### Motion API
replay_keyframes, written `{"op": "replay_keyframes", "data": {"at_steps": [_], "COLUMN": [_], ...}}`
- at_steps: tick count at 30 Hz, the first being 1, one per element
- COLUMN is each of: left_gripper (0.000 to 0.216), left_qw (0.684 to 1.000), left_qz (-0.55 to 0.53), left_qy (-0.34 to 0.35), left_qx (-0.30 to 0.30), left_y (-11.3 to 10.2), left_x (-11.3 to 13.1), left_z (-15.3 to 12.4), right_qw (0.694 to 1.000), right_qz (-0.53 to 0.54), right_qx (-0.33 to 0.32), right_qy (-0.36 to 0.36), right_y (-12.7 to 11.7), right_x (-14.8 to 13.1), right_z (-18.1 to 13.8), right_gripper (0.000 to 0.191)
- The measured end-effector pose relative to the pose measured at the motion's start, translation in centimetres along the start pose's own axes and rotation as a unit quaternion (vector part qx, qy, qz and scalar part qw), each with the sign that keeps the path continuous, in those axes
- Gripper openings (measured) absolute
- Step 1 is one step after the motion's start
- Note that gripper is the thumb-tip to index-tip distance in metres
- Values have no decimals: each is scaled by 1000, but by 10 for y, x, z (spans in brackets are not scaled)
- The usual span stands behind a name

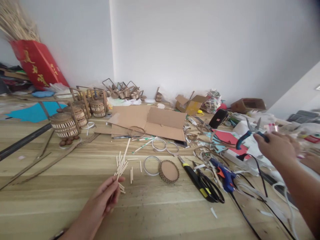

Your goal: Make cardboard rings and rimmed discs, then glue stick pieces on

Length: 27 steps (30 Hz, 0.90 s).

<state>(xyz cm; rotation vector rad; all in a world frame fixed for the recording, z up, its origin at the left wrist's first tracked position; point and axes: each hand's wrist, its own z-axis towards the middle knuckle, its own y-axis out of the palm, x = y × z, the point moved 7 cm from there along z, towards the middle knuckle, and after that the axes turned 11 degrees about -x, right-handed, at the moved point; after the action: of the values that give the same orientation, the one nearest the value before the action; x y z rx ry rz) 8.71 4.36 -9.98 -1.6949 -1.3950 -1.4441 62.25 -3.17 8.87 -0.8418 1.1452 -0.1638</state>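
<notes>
My left hand (106, 196) is closed in a pinch at the near end of a small bunch of thin pale wooden sticks (122, 166). One stick reaches farther than the others, and several short cut pieces (131, 175) lie to the right of them. Far to the right, my right hand (277, 146) grips blue-handled pliers (242, 139), whose jaws point up and stand apart. Between the hands lie a round cardboard base with a ridged rim (169, 171) and a pale ring (151, 166) beside it.
A black-and-yellow tool (197, 180), black-handled scissors (212, 186) and a blue glue gun (226, 176) with its cord lie right of centre. Small lidded baskets (63, 125) stand left. Flattened cardboard (150, 121) lies behind. Another hand (311, 161) shows at the right edge.
</notes>
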Motion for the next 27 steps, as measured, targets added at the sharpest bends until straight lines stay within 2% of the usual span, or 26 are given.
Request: {"op": "replay_keyframes", "data": {"at_steps": [3, 6, 9, 11, 12, 13, 15, 17, 19, 21, 23, 26, 27], "left_gripper": [58, 56, 57, 60, 64, 68, 73, 68, 63, 59, 56, 53, 52], "left_qw": [1000, 1000, 997, 993, 990, 986, 978, 967, 956, 949, 950, 955, 955], "left_qz": [1, 4, 43, 86, 106, 125, 159, 192, 220, 233, 226, 188, 179], "left_qy": [2, -7, -22, -25, -25, -23, -13, 14, 51, 82, 100, 120, 128], "left_qx": [-6, -23, -53, -80, -93, -106, -136, -167, -187, -195, -192, -196, -201], "left_y": [2, 7, 18, 30, 36, 42, 53, 61, 65, 65, 65, 68, 70], "left_x": [0, 1, 6, 11, 14, 15, 16, 16, 17, 18, 20, 22, 22], "left_z": [0, -1, -4, -5, -5, -4, -2, 1, 2, 0, -2, -7, -9], "right_qw": [993, 966, 932, 907, 890, 848, 808, 750, 718, 695, 657, 584, 574], "right_qz": [115, 230, 279, 294, 301, 321, 326, 358, 417, 476, 527, 551, 538], "right_qx": [-36, -106, -220, -290, -334, -415, -485, -555, -558, -537, -533, -572, -592], "right_qy": [-17, -50, -75, -78, -75, -73, -70, -23, 20, 45, 85, 170, 179], "right_y": [13, 34, 72, 103, 122, 145, 179, 209, 226, 235, 243, 254, 256], "right_x": [-13, -30, -48, -56, -59, -64, -69, -69, -68, -69, -68, -64, -63], "right_z": [-16, -45, -97, -141, -166, -194, -240, -278, -298, -309, -319, -339, -343], "right_gripper": [22, 25, 30, 43, 47, 47, 44, 39, 39, 38, 36, 37, 35]}}
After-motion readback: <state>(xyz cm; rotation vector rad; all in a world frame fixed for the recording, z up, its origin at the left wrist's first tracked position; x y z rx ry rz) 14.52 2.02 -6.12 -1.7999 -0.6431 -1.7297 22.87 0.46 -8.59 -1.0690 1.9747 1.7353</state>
